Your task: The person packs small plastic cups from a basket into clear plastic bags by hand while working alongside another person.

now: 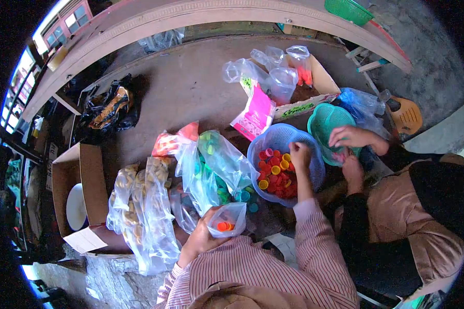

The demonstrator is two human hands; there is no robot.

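Brown and scuffed, a broad desk (185,82) spreads out beyond the person, with a pale rail (191,23) curving across its far side and grey floor (428,56) at the right. The left hand (203,238) is closed around the side of a small clear plastic bag (236,212), its fingers curled against the film while the bag's mouth gapes upward; a few orange caps (225,226) lie inside. The right hand (300,154) is over the blue basket (258,164), its fingers drawn in narrowly above the red and yellow caps (276,177); whether it pinches a cap cannot be told. Just right of that basket, a co-worker's two hands (351,164) work at a green basket (318,121), one above the other. Left of the blue basket lie clear bags of green caps (211,154) and, farther left, long clear bags of tan pieces (152,206). An open cardboard box (95,177) stands at the left with a white round object (76,206) inside, and crumpled black plastic (111,110) lies beyond it. Behind the baskets, a low carton (319,99) carries empty clear bags (282,82), with a pink packet (258,113) leaning at its near corner.
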